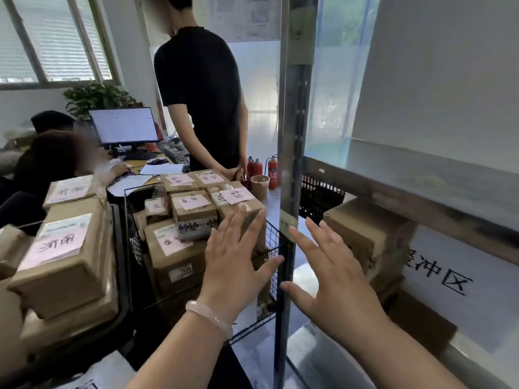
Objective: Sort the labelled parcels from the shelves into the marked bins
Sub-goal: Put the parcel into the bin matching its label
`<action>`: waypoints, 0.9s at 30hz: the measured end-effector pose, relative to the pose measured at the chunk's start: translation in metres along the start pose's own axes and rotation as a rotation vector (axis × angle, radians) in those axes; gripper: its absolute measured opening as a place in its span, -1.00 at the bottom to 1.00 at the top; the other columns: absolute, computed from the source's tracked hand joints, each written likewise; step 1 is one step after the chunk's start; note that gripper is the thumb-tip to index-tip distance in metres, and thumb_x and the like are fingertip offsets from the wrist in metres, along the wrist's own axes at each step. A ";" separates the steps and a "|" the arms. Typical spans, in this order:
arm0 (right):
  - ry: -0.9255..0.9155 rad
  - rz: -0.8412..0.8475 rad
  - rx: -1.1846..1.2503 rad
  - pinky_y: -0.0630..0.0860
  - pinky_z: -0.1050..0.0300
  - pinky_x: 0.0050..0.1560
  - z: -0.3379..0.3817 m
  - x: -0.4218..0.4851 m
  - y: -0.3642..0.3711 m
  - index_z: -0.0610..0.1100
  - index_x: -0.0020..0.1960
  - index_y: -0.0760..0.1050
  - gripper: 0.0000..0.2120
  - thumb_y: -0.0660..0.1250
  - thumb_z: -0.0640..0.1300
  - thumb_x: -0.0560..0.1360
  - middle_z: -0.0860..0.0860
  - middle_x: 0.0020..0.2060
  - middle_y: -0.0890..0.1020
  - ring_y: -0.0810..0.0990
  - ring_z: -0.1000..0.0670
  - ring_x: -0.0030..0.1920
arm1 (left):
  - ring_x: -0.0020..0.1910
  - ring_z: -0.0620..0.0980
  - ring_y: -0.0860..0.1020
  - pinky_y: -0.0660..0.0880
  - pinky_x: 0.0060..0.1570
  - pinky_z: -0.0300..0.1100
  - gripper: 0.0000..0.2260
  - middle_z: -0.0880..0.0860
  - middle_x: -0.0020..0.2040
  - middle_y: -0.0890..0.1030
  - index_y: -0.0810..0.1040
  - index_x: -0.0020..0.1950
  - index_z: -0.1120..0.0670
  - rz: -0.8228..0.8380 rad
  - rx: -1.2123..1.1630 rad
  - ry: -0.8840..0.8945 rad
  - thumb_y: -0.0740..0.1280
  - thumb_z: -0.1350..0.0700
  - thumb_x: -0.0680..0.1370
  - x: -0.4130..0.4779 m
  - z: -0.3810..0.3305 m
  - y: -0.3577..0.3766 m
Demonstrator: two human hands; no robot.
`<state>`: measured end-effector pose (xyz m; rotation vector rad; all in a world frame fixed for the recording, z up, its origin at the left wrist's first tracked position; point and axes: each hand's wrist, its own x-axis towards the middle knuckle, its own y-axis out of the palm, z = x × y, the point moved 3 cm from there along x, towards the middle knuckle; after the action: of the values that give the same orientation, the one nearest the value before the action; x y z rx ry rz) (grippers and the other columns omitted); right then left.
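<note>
My left hand (236,265) and right hand (334,279) are raised, fingers spread, holding nothing. I count six pink-labelled brown cardboard parcels (193,210) in the black wire bin (132,220). One plain brown carton (368,234) sits inside the grey metal shelving (293,122).

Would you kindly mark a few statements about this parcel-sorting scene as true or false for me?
1. The left hand and right hand hold nothing, fingers spread. True.
2. A bracelet is on the left wrist. True.
3. The wire bin is empty. False: it is full of parcels with pink labels.
4. The fire extinguishers are blue. False: they are red.
5. A parcel sits to the right of the post. True.
</note>
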<state>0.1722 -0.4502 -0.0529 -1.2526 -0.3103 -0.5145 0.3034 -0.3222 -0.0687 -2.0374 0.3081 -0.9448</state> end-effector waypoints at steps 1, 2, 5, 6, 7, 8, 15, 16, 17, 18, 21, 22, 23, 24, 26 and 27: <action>0.008 -0.014 -0.008 -0.19 0.15 0.47 -0.003 -0.014 -0.010 0.36 0.49 -0.14 -0.24 0.20 0.34 0.42 0.28 0.50 -0.11 -0.30 0.25 0.49 | 0.59 -0.13 -0.16 -0.14 0.56 0.02 -0.26 -0.12 0.64 -0.03 -0.14 0.55 -0.38 -0.010 0.000 0.045 0.19 -0.39 0.49 -0.011 -0.015 0.000; 0.020 -0.037 -0.010 -0.19 0.16 0.45 -0.007 -0.028 -0.020 0.38 0.47 -0.17 -0.24 0.18 0.35 0.41 0.29 0.50 -0.10 -0.28 0.25 0.49 | 0.60 -0.11 -0.13 -0.11 0.55 0.04 -0.28 -0.11 0.64 0.00 -0.10 0.56 -0.38 -0.023 -0.001 0.088 0.15 -0.40 0.48 -0.021 -0.030 0.001; 0.099 -0.091 -0.005 0.02 0.00 0.48 -0.024 -0.070 -0.050 0.28 0.53 -0.01 -0.25 0.19 0.34 0.40 0.18 0.54 0.09 -0.08 0.15 0.54 | 0.60 -0.06 -0.02 -0.05 0.54 0.04 -0.30 -0.07 0.62 0.11 0.00 0.58 -0.32 -0.011 -0.040 0.149 0.11 -0.39 0.47 -0.049 -0.072 0.010; 0.138 -0.098 -0.012 0.08 -0.05 0.48 -0.032 -0.084 -0.059 0.23 0.53 0.05 -0.25 0.21 0.32 0.40 0.15 0.54 0.13 -0.04 0.12 0.54 | 0.60 -0.07 -0.04 -0.08 0.53 0.00 -0.31 -0.08 0.63 0.08 0.00 0.58 -0.33 0.016 -0.053 0.159 0.10 -0.40 0.47 -0.058 -0.085 0.016; 0.180 -0.097 -0.020 0.10 -0.08 0.49 -0.042 -0.098 -0.065 0.20 0.53 0.10 -0.25 0.23 0.31 0.40 0.13 0.54 0.15 -0.02 0.11 0.54 | 0.60 -0.09 -0.08 -0.11 0.52 -0.05 -0.31 -0.10 0.63 0.05 -0.03 0.57 -0.35 0.047 -0.062 0.171 0.09 -0.41 0.47 -0.067 -0.097 0.022; 0.220 -0.089 -0.030 0.10 -0.09 0.49 -0.052 -0.112 -0.071 0.18 0.53 0.12 -0.25 0.25 0.29 0.39 0.12 0.54 0.15 -0.01 0.09 0.54 | 0.60 -0.10 -0.12 -0.13 0.51 -0.07 -0.31 -0.11 0.63 0.02 -0.09 0.56 -0.39 0.077 -0.071 0.184 0.08 -0.42 0.47 -0.076 -0.110 0.029; 0.489 -0.087 -0.136 0.19 -0.12 0.47 -0.116 -0.206 -0.099 0.10 0.52 0.19 -0.19 0.47 0.13 0.36 -0.02 0.51 0.26 0.18 -0.10 0.50 | 0.56 -0.17 -0.19 -0.17 0.46 -0.10 -0.30 -0.14 0.63 -0.07 -0.10 0.55 -0.41 0.255 -0.156 0.241 0.15 -0.42 0.48 -0.123 -0.178 0.087; 0.513 -0.106 -0.119 0.20 -0.13 0.46 -0.120 -0.217 -0.102 0.10 0.51 0.21 -0.19 0.49 0.10 0.35 -0.03 0.49 0.29 0.21 -0.11 0.49 | 0.57 -0.11 -0.15 -0.17 0.46 -0.12 -0.29 -0.11 0.63 -0.06 -0.06 0.57 -0.37 0.293 -0.158 0.232 0.19 -0.39 0.50 -0.126 -0.183 0.097; 0.531 -0.113 -0.107 0.20 -0.12 0.46 -0.124 -0.226 -0.104 0.13 0.50 0.20 -0.19 0.50 0.07 0.35 -0.03 0.49 0.30 0.22 -0.11 0.49 | 0.58 -0.06 -0.12 -0.15 0.48 -0.11 -0.28 -0.10 0.64 -0.06 -0.04 0.58 -0.33 0.341 -0.155 0.216 0.23 -0.36 0.51 -0.127 -0.188 0.107; 0.546 -0.101 -0.105 0.17 -0.08 0.47 -0.126 -0.235 -0.106 0.18 0.49 0.15 -0.19 0.49 0.08 0.36 -0.02 0.50 0.28 0.19 -0.09 0.50 | 0.59 -0.01 -0.11 -0.12 0.51 -0.08 -0.27 -0.09 0.64 -0.07 -0.04 0.59 -0.30 0.400 -0.145 0.198 0.25 -0.35 0.52 -0.128 -0.192 0.119; 0.573 -0.035 -0.117 -0.03 0.13 0.49 -0.133 -0.256 -0.106 0.33 0.44 -0.04 -0.23 0.40 0.17 0.43 0.16 0.52 0.12 0.01 0.05 0.54 | 0.61 0.06 -0.09 -0.05 0.56 0.04 -0.26 -0.04 0.65 -0.08 -0.05 0.62 -0.19 0.545 -0.045 0.216 0.20 -0.35 0.55 -0.125 -0.206 0.150; 0.579 -0.028 -0.121 -0.11 0.19 0.46 -0.135 -0.261 -0.106 0.35 0.42 -0.09 -0.25 0.35 0.20 0.45 0.23 0.50 0.05 -0.06 0.12 0.53 | 0.61 0.07 -0.09 -0.05 0.56 0.05 -0.27 -0.01 0.65 -0.06 -0.04 0.63 -0.16 0.568 -0.005 0.245 0.18 -0.35 0.56 -0.121 -0.211 0.160; 0.587 -0.023 -0.124 -0.16 0.24 0.42 -0.137 -0.265 -0.105 0.37 0.42 -0.14 -0.26 0.31 0.23 0.46 0.28 0.46 -0.02 -0.13 0.20 0.50 | 0.61 0.08 -0.08 -0.05 0.55 0.05 -0.28 0.00 0.65 -0.04 -0.02 0.63 -0.14 0.583 0.026 0.272 0.16 -0.35 0.56 -0.117 -0.216 0.170; 0.599 -0.013 -0.126 -0.20 0.26 0.40 -0.139 -0.269 -0.103 0.38 0.41 -0.18 -0.27 0.28 0.25 0.47 0.32 0.44 -0.08 -0.19 0.25 0.47 | 0.61 0.09 -0.07 -0.04 0.55 0.07 -0.28 0.02 0.65 -0.03 -0.01 0.63 -0.13 0.599 0.051 0.289 0.16 -0.35 0.56 -0.112 -0.220 0.179; 0.630 0.016 -0.132 -0.25 0.29 0.38 -0.142 -0.277 -0.098 0.37 0.41 -0.24 -0.27 0.23 0.26 0.50 0.33 0.43 -0.15 -0.25 0.29 0.42 | 0.61 0.13 -0.06 -0.03 0.56 0.10 -0.28 0.05 0.64 -0.02 0.00 0.62 -0.13 0.657 0.097 0.287 0.15 -0.35 0.56 -0.102 -0.225 0.197; 0.650 0.023 -0.125 -0.24 0.30 0.38 -0.143 -0.280 -0.096 0.35 0.42 -0.25 -0.27 0.24 0.24 0.51 0.32 0.43 -0.15 -0.25 0.28 0.43 | 0.60 0.16 -0.07 -0.04 0.56 0.11 -0.29 0.06 0.64 -0.04 -0.01 0.62 -0.14 0.703 0.124 0.276 0.14 -0.35 0.56 -0.098 -0.224 0.205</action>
<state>-0.1239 -0.5526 -0.1543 -1.1382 0.2868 -0.8962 0.0992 -0.5302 -0.1995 -1.5032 1.0101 -0.7609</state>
